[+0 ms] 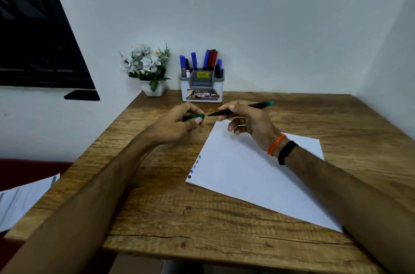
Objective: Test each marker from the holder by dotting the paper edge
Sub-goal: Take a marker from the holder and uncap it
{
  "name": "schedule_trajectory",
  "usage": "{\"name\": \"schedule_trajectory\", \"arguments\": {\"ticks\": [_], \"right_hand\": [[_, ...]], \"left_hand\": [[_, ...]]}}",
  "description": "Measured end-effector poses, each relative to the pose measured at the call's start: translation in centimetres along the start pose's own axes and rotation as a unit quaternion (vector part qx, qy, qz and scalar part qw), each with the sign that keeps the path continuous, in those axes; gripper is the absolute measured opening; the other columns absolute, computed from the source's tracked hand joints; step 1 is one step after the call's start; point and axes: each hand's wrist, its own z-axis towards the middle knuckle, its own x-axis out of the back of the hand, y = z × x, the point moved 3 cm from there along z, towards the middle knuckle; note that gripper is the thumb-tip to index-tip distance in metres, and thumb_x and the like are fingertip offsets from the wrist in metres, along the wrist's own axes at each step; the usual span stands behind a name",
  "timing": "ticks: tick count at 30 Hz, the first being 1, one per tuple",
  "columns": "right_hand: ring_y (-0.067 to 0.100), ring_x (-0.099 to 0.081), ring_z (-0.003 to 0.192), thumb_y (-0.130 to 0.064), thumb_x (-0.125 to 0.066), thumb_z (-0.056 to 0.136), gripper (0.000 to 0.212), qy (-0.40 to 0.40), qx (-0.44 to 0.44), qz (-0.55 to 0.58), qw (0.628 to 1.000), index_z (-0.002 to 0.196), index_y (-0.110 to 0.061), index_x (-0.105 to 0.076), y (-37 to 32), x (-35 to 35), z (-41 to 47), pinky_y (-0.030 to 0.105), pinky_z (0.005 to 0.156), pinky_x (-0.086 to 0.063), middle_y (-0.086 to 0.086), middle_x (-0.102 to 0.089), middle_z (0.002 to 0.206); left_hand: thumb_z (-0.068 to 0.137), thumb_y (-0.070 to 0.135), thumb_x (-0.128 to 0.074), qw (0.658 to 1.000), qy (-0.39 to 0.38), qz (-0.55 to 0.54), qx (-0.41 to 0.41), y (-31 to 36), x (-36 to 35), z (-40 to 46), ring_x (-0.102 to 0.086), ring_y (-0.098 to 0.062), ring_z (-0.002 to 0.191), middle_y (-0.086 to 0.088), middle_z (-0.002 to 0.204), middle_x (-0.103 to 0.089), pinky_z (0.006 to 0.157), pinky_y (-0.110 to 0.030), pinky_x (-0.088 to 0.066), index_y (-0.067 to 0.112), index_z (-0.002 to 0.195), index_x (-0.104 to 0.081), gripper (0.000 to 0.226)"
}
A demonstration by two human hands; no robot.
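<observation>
While my left hand (179,122) half hides the green cap (195,117) it pinches, my right hand (244,121) grips the uncapped marker (238,109); the holder (201,86) keeps blue, red and black ones.

The counter (157,206) is brown woodgrain, the paper (247,172) white with blue and dark green dots (194,167) along its edge, the marker (238,110) black with a teal end, its cap (195,117) green, and the holder (202,85) grey and white with blue, red and black markers (210,59).
</observation>
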Motion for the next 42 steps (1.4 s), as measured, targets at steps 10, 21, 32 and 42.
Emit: {"name": "schedule_trajectory", "arguments": {"ticks": [10,21,32,42], "right_hand": [[0.016,-0.064,0.054,-0.015,-0.054,0.095,0.012,-0.018,-0.007,-0.001,1.000,0.098,-0.009,-0.065,0.2,-0.5,0.0,0.025,0.052,-0.042,0.016,-0.075,0.098],[0.015,-0.063,0.051,-0.022,-0.055,0.097,0.023,-0.004,-0.013,0.008,1.000,0.102,-0.007,-0.072,0.5,0.1,0.3,0.021,0.048,-0.045,0.016,-0.075,0.091],[0.016,-0.034,0.049,-0.009,-0.059,0.095,0.027,0.034,0.112,-0.097,0.988,0.069,-0.012,-0.057,1.3,0.6,0.9,0.019,0.041,-0.028,-0.009,-0.049,0.050],[0.007,-0.039,0.043,-0.009,-0.055,0.097,0.019,-0.002,0.113,-0.123,0.986,0.080,-0.002,-0.057,0.4,0.0,1.4,0.017,0.041,-0.033,-0.001,-0.054,0.056]], "left_hand": [[0.094,0.004,-0.056,0.998,0.008,-0.055,-0.024,0.9,-0.9,0.1,-0.062,-0.004,0.072,-0.001,0.084,-0.069,0.065,-0.028,-0.051,0.010,0.103,-0.061,0.012],[0.088,0.012,-0.066,0.995,0.052,-0.086,-0.025,1.2,-0.5,-0.1,-0.057,-0.006,0.062,-0.004,0.080,-0.070,0.058,-0.023,-0.048,0.008,0.103,-0.070,0.016],[0.097,0.009,-0.053,0.991,0.059,-0.118,0.004,1.2,-2.0,0.0,-0.048,-0.018,0.064,-0.006,0.072,-0.057,0.060,-0.031,-0.042,0.004,0.098,-0.056,0.006],[0.094,0.006,-0.056,0.986,0.076,-0.145,0.014,1.4,-1.1,0.4,-0.058,-0.012,0.066,-0.004,0.077,-0.062,0.063,-0.022,-0.050,0.010,0.094,-0.058,0.005]]}}
